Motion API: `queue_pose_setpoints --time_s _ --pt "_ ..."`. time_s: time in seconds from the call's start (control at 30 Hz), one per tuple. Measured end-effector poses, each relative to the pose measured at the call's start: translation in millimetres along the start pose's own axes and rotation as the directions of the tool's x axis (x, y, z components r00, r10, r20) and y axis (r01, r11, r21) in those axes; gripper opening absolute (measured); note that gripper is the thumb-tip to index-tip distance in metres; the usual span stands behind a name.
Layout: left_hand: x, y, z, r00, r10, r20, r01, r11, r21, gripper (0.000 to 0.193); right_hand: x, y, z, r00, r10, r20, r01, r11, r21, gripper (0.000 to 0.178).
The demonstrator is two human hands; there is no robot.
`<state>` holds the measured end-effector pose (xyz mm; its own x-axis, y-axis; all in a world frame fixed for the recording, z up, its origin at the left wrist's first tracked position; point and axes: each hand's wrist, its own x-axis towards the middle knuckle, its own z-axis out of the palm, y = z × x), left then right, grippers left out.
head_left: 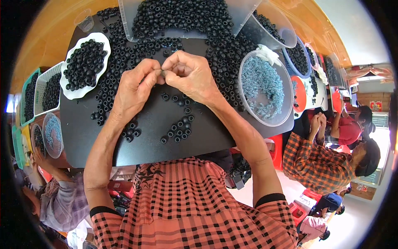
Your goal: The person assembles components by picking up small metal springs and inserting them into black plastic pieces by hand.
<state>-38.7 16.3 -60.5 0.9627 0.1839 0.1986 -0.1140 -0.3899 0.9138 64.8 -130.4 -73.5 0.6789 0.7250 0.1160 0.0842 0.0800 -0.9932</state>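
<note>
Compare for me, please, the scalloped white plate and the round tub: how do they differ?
The white plate has a wavy rim, while the round tub has a smooth one. The plate is opaque, the tub see-through. The plate holds black parts, the tub pale-blue coiled pieces. The plate is on the left hand's side, the tub on the right hand's. Both hold many small, loose pieces.

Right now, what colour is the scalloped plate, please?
The scalloped plate is white, clearest in the head view.
</note>
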Motion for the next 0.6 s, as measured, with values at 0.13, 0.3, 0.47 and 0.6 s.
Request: queue_pose_setpoints --time_s 0.13,0.3,0.47,0.6 --pt "1.1 -0.9 3.1 0.999 -0.033 -0.039 0.028 0.990 -0.139 0.008 0.1 -1.6 1.6 1.000 -0.016 0.004 0.016 0.999 0.029 0.011" --pt "-2.1 0.9 4.2 0.979 0.195 -0.060 -0.185 0.973 0.136 0.013 2.4 -0.1 -3.7 1.000 0.000 0.002 0.000 0.999 0.050 0.009" --pt "-0.3 -0.1 3.5 0.953 0.301 -0.034 -0.278 0.913 0.300 0.021 2.6 -3.6 -4.8 1.000 0.016 0.013 -0.017 0.999 0.030 0.007" --pt "0.7 -2.8 3.1 0.902 0.432 -0.022 -0.390 0.834 0.390 0.025 2.6 -4.6 -4.4 0.999 0.031 0.018 -0.032 0.999 0.039 0.006"
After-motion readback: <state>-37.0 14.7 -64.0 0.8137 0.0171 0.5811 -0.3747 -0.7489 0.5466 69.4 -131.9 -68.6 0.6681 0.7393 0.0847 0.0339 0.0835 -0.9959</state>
